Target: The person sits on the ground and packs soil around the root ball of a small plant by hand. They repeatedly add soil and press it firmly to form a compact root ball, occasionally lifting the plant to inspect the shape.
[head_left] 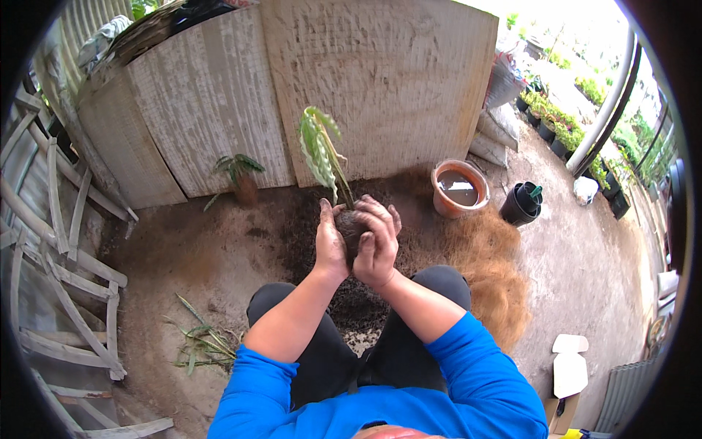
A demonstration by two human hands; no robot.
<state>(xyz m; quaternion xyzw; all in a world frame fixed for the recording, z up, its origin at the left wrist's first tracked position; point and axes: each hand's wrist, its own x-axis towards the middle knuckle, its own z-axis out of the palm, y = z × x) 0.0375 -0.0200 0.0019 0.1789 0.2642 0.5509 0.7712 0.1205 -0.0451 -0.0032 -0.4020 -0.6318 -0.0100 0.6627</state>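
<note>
Between my two cupped hands is a leafy plant (317,150) with a dark ball of soil (352,229) round its roots. My left hand (330,240) presses the left side of the ball, its palm turned inward. Curled over the right side and top, the fingers of my right hand (376,241) are dirty with soil. The long, pale green, wavy leaves lean up and to the left. Dark loose soil (358,307) is spread on the ground below, between my knees.
Ahead to the right stand an orange-brown pot (439,201) of murky water and black pots (521,205). Brown fibre (490,271) is heaped on the right. A small plant with a brown root ball (246,192) rests by the boards (212,95). Cut leaves (208,344) lie left, near wooden slats (73,267).
</note>
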